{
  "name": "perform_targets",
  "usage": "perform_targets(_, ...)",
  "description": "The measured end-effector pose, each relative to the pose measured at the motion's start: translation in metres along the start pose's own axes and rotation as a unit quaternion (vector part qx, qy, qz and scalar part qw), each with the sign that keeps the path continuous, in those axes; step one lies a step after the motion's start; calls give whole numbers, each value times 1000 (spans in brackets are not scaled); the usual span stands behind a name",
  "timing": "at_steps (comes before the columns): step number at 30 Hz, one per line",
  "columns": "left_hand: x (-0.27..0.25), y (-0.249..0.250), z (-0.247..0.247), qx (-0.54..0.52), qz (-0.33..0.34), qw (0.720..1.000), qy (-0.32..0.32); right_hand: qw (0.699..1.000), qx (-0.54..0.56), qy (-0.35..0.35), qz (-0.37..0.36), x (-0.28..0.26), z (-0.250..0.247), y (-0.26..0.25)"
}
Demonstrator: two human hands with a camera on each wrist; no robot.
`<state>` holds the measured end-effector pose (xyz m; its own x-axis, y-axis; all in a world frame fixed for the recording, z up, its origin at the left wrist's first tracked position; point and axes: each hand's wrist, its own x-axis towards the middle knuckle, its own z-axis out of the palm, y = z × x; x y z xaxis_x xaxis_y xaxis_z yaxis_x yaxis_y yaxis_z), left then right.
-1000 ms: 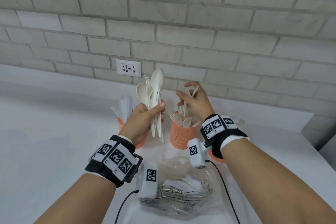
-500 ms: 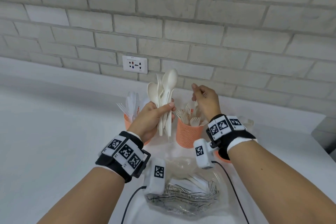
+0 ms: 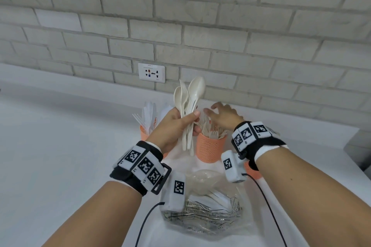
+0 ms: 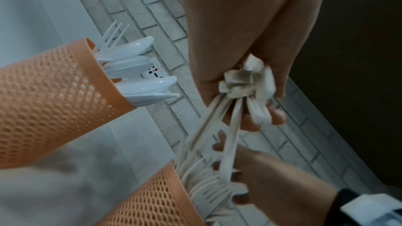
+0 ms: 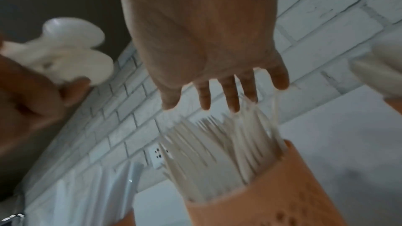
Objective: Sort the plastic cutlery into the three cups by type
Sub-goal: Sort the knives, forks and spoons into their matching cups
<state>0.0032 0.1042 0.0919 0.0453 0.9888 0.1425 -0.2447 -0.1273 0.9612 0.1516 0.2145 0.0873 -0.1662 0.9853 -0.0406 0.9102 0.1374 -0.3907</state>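
My left hand (image 3: 192, 124) grips a bundle of cream spoons and a fork (image 3: 189, 98) upright by the handles, between the left and middle cups. In the left wrist view the handles (image 4: 243, 83) sit in its curled fingers. My right hand (image 3: 215, 113) hovers with spread, straight fingers, holding nothing, just over the middle orange mesh cup (image 3: 209, 149), which is full of cream forks (image 5: 219, 145). The left orange cup (image 3: 144, 136) holds white cutlery (image 4: 139, 68). A third orange cup (image 3: 255, 172) is mostly hidden behind my right wrist.
A clear plastic bag with more cutlery (image 3: 206, 212) lies on the white table (image 3: 60, 156) in front of the cups, under my wrists. Close behind the cups stands the brick wall with an outlet (image 3: 151, 72). The table ends at the right (image 3: 341, 146).
My right hand pinched a fork above the middle cup; it has let go and now hovers with open fingers over the cup. The left hand keeps holding its bundle.
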Motion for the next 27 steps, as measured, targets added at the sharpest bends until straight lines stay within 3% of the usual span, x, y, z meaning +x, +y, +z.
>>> perform_targets(2,0,0,-1,14,2,1000,11,988,83,116,-62,-9,-13,-8)
perform_targets(4,0,-2,-1,20,1,1000,23,936,215,238,-146,-24,-30,-20)
perform_targets(6,0,-4,2,29,8,999,41,884,303,278,-223,-47,-43,-35)
perform_targets(8,1,-5,6,55,27,996,64,888,316,205,-265,-69,-43,-52)
perform_targets(11,2,-6,13,97,64,990,84,937,245,99,-229,-78,-26,-64)
perform_targets(22,4,-12,9,226,123,960,109,936,310,54,-156,-80,-10,-71)
perform_targets(27,-2,-10,10,129,79,987,49,937,316,65,-129,-81,-14,-70)
